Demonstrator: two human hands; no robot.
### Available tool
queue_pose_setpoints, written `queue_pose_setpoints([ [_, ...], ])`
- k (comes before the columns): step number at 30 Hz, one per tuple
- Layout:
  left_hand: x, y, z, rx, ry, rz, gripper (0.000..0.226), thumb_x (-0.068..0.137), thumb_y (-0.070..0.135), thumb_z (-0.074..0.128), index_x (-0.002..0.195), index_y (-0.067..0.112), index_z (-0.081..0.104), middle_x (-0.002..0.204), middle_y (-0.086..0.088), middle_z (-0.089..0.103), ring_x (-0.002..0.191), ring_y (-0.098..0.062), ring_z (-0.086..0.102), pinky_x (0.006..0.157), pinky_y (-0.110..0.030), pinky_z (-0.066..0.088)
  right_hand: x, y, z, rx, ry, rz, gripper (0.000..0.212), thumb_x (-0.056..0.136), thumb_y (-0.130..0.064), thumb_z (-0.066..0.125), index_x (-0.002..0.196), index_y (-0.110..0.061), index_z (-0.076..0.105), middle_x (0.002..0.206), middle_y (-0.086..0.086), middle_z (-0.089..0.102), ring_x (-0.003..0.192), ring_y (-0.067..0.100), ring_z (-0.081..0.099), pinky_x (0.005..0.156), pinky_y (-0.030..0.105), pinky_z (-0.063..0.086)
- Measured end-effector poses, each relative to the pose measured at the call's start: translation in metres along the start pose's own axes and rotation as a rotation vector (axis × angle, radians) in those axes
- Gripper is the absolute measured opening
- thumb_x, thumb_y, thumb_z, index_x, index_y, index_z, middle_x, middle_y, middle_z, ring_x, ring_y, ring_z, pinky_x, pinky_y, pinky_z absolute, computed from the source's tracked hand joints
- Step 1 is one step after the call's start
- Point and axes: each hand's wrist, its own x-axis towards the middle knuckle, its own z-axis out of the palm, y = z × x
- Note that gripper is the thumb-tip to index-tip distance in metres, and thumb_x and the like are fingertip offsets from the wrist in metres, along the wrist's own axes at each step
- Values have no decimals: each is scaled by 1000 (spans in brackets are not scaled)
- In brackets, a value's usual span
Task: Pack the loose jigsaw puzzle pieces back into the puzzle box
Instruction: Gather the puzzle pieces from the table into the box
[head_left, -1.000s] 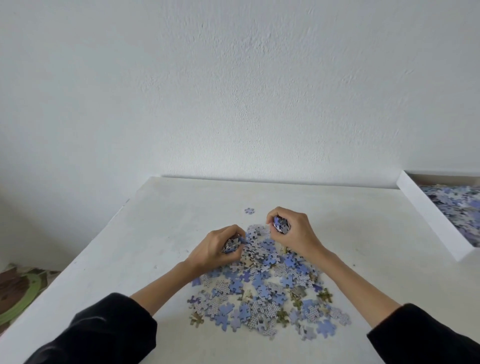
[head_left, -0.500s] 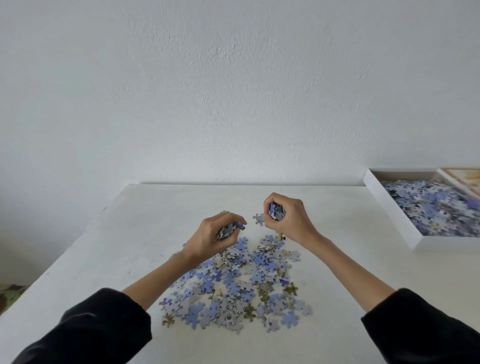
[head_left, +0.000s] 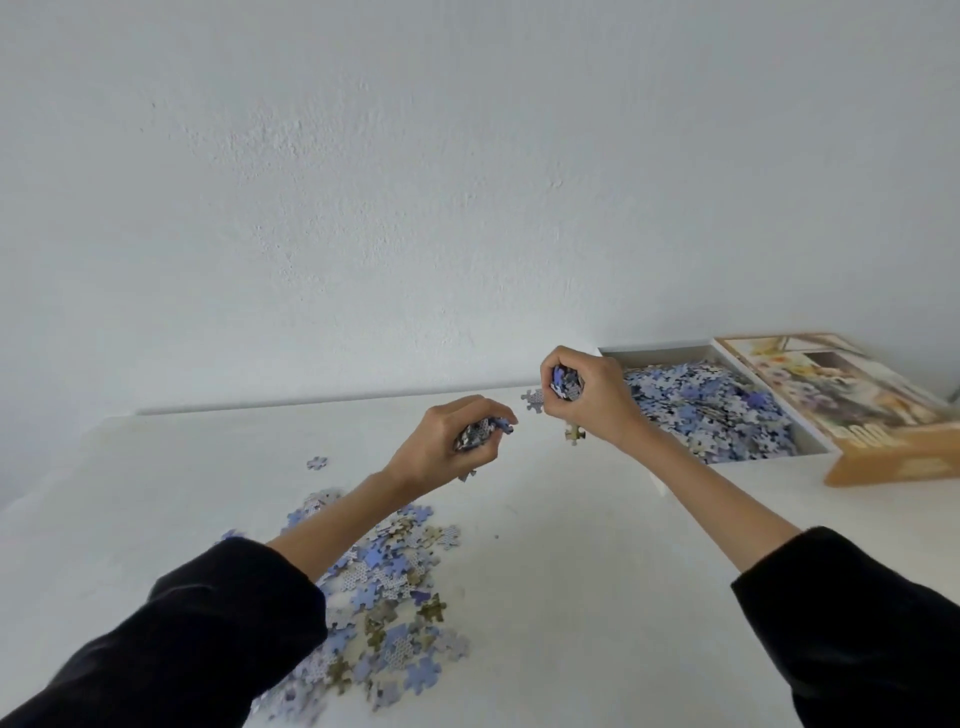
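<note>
A pile of loose blue, grey and tan puzzle pieces (head_left: 387, 587) lies on the white table (head_left: 571, 597), partly under my left forearm. My left hand (head_left: 447, 444) grips a handful of pieces, raised above the table to the right of the pile. My right hand (head_left: 584, 397) grips another handful, held just left of the white puzzle box (head_left: 670, 351), which holds many pieces. Two pieces (head_left: 574, 432) show just beside and below my right hand.
The box lid (head_left: 852, 410) with a flower picture leans against the box on the right. A single piece (head_left: 317, 462) lies apart at the left. A white wall stands right behind the table's far edge.
Both hands lifted their handfuls off the pile and moved right toward the box. My view turned right, bringing the box and lid further into sight.
</note>
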Motion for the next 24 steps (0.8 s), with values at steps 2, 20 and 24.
queue_pose_setpoints([
  [2, 21, 5, 21, -15, -19, 17, 14, 87, 8, 57, 98, 12, 64, 90, 2, 63, 63, -5, 61, 49, -23, 52, -1, 21, -27, -54, 11, 11, 16, 69, 8, 61, 73, -7, 56, 69, 2, 57, 62, 12, 50, 58, 16, 39],
  [20, 179, 1, 216, -139, -65, -86, 19, 83, 2, 58, 100, 8, 67, 93, 8, 65, 86, -1, 59, 78, -9, 42, -18, 190, -154, -187, 62, 200, 21, 76, 2, 62, 79, -17, 57, 76, -6, 59, 66, 19, 55, 62, 25, 42],
  [24, 185, -23, 226, -76, -109, -100, 14, 87, 16, 61, 99, 13, 66, 95, 8, 67, 88, -3, 61, 82, -20, 46, -24, 216, -145, -179, 38, 205, 13, 80, -8, 63, 82, -21, 60, 78, -6, 56, 77, 12, 53, 70, 24, 43],
])
